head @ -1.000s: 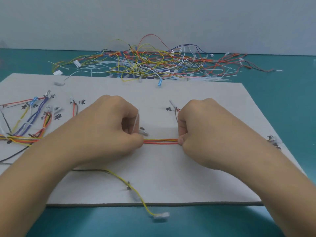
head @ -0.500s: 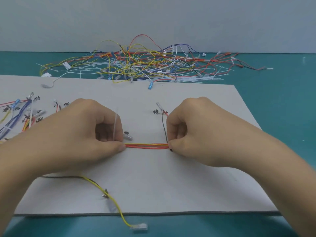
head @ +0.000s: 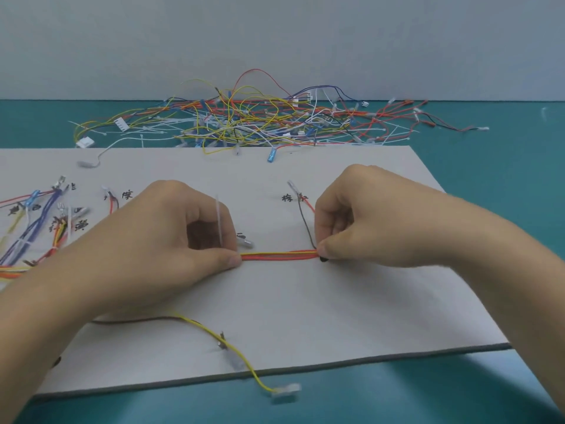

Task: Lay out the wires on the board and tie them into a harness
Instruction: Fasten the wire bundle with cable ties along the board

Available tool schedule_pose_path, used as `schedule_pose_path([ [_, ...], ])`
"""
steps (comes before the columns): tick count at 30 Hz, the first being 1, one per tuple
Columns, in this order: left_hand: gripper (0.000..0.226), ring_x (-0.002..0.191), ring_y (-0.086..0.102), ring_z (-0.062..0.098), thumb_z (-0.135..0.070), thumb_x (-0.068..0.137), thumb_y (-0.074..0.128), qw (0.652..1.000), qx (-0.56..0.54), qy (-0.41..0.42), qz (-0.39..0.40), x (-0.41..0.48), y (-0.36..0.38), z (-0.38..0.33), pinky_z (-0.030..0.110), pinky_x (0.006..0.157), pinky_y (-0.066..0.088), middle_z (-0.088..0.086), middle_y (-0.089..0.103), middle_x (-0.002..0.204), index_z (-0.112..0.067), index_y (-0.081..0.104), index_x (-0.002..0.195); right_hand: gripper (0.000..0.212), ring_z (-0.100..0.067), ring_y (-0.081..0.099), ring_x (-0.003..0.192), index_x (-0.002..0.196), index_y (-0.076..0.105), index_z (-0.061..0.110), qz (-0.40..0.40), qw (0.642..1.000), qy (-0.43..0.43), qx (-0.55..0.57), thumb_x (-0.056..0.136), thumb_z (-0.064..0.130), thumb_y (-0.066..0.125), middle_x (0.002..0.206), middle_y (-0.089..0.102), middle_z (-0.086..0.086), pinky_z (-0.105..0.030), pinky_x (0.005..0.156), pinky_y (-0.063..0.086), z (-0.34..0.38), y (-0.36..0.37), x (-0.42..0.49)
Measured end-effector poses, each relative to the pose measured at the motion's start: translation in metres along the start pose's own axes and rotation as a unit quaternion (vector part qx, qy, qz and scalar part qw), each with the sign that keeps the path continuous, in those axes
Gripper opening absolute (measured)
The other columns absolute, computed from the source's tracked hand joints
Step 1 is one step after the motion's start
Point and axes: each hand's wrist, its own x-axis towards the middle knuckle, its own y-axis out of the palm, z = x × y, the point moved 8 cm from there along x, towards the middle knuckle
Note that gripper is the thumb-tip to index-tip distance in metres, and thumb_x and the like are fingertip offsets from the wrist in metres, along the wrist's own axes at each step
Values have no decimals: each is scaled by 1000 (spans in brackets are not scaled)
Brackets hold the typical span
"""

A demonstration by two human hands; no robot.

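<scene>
A grey board (head: pixel 321 307) with black printed labels lies on the teal table. Across its middle runs a flat bundle of red, orange and yellow wires (head: pixel 278 256). My left hand (head: pixel 146 246) pinches the bundle's left part, with a white cable tie (head: pixel 219 221) standing up between its curled fingers. My right hand (head: pixel 363 221) pinches the bundle's right end, where a dark wire (head: pixel 305 223) and a red wire branch up toward a label. More laid-out wires (head: pixel 33 228) fan out at the board's left edge.
A tangled heap of loose coloured wires and white cable ties (head: pixel 250 120) lies on the table behind the board. A yellow wire with a clear connector (head: pixel 286 392) hangs over the board's front edge. A grey wall stands behind.
The camera view has shifted a little; both hands keep pinching the bundle in much the same place, with the stretch of wire between them slightly longer than a second ago.
</scene>
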Motion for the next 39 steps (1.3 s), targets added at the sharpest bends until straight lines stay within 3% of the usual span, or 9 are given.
schedule_pose_path([
  [3,25,60,68,13,-59,67,70,1000,-9,-4,8,1,0,2,34,53,53,-11,72,67,-38,75,80,11,-7,53,40,71,77,18,46,997,2,55,81,19,73,55,68,3,-17,40,41,-6,-9,17],
  [6,25,58,67,14,-59,66,72,1000,-20,-11,13,3,1,2,36,52,53,-9,71,65,-37,76,78,9,-12,57,42,74,75,12,-192,975,52,102,82,12,70,58,69,-2,-19,44,44,-45,-64,59],
  [8,26,57,66,15,-59,65,72,999,-26,-15,17,3,1,2,38,53,55,-7,71,65,-36,76,78,9,-15,61,53,84,77,13,-242,964,91,57,83,10,69,70,71,-7,-18,48,46,-64,-79,86],
  [11,27,56,64,15,-60,63,71,999,-30,-19,25,6,1,1,41,59,59,-6,70,63,-36,76,76,14,-20,63,72,92,80,12,-198,973,119,-20,82,8,72,82,73,-9,-23,65,49,-81,-79,119],
  [15,29,55,64,15,-60,63,71,998,-36,-23,39,6,2,1,42,59,59,-5,70,63,-35,77,77,13,-20,65,57,87,80,9,-145,979,137,-30,77,3,74,74,74,-11,-21,55,52,-93,-84,139],
  [19,29,54,62,14,-59,62,71,998,-36,-28,33,5,3,2,42,58,58,-5,70,63,-35,77,78,16,-24,68,64,86,81,11,-120,981,130,-74,77,1,74,73,74,-8,-35,67,63,-95,-83,150],
  [24,19,53,60,11,-48,66,77,998,-38,-34,27,4,4,4,39,52,52,-5,69,63,-33,76,77,15,-29,72,70,83,79,15,-102,980,112,-130,80,4,69,78,75,-11,-29,58,58,-88,-79,155],
  [29,13,52,57,7,-44,68,77,999,-34,-33,23,2,5,3,37,56,51,-7,67,62,-34,74,75,10,-31,61,88,93,74,10,-131,970,80,-188,90,9,64,91,69,-11,-32,73,47,-91,-76,153],
  [39,13,52,53,5,-44,68,75,998,-36,-38,27,1,8,3,32,54,48,-9,64,60,-34,73,76,12,-27,61,85,84,77,18,-145,968,91,-185,85,6,73,88,71,-9,-30,75,45,-105,-84,146],
])
